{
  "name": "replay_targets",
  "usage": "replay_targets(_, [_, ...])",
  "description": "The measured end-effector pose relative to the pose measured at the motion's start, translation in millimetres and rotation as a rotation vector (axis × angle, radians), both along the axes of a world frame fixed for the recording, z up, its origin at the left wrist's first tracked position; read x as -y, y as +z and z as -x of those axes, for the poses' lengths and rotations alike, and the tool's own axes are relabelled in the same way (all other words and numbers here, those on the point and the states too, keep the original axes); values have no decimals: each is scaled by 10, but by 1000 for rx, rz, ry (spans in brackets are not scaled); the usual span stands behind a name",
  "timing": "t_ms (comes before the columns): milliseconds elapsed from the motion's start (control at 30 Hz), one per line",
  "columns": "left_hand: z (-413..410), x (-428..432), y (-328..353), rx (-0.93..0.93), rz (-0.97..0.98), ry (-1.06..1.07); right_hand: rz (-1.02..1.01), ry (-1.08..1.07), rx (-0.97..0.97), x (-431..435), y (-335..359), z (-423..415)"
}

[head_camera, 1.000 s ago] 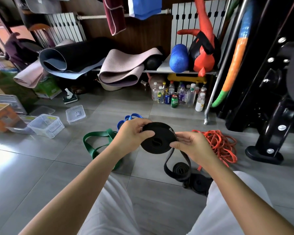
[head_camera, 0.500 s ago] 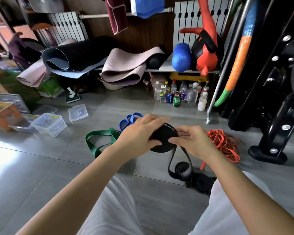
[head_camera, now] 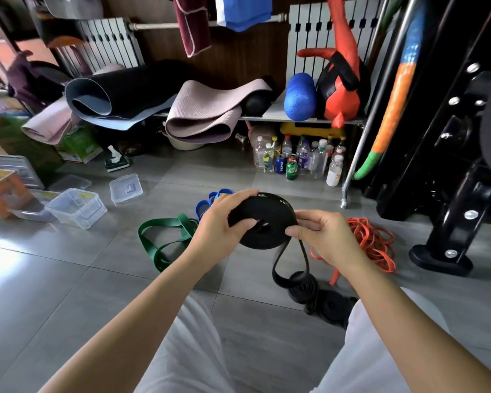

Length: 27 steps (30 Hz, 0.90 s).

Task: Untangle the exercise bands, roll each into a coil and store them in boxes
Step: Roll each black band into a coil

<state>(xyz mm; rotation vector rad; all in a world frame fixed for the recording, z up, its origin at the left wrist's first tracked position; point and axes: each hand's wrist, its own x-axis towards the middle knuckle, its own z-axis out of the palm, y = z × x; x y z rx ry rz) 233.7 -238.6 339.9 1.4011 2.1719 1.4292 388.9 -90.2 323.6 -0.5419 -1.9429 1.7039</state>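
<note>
Black band coil point(head_camera: 262, 222) gripped by left hand point(head_camera: 221, 219) and right hand point(head_camera: 322, 236).

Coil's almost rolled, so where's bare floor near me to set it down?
Bare tiles lie left of the green band, on the near side of the clear box, and between your knees. Crowded on the right: orange bands, loose black band, machine base.

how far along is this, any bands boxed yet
Done: no band shows in the clear box. In hand: the left hand and right hand grip the black coil, its tail hanging loose. Left: finish it, then the green band, blue band and orange band on the floor.
</note>
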Motion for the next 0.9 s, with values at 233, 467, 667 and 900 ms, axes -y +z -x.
replay_targets(233, [-60,-28,16,160,52,-93,17,-29,1,-40,45,28])
replay_targets(467, [-92,-57,124,-605,330,-131,-145,39,82,-25,47,61])
replay_targets(667, [-67,-61,78,-341,235,-91,-87,1,43,-30,111,50])
replay_targets(900, [-39,-39,10,-33,81,-51,-26,25,44,-12,80,1])
